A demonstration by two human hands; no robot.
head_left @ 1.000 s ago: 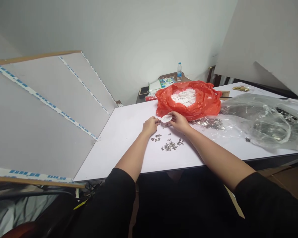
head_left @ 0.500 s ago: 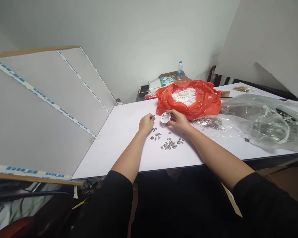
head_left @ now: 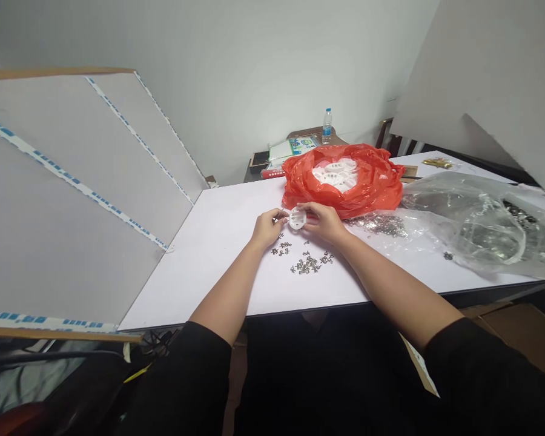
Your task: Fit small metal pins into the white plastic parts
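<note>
My right hand (head_left: 323,223) grips a round white plastic piece (head_left: 297,218) with slots, tilted above the white table (head_left: 195,260). At the piece's left edge is my left hand (head_left: 267,227), its fingers pinched together; whatever they hold is too small to name. Small metal parts (head_left: 307,264) lie in a loose pile nearer the table's front edge, with a few more (head_left: 281,247) scattered just below my left hand. Behind my hands sits a red plastic bag (head_left: 367,188) holding several white pieces (head_left: 338,174).
Clear plastic bags (head_left: 481,224) with metal parts cover the table's right side. A water bottle (head_left: 327,127) stands behind the red bag. Gold-coloured items (head_left: 437,163) lie at the back right. A grey panel (head_left: 63,212) rises along the left edge.
My left hand has come up against the left edge of the white piece. The piece has turned and moved slightly left. The camera view has shifted a little.
</note>
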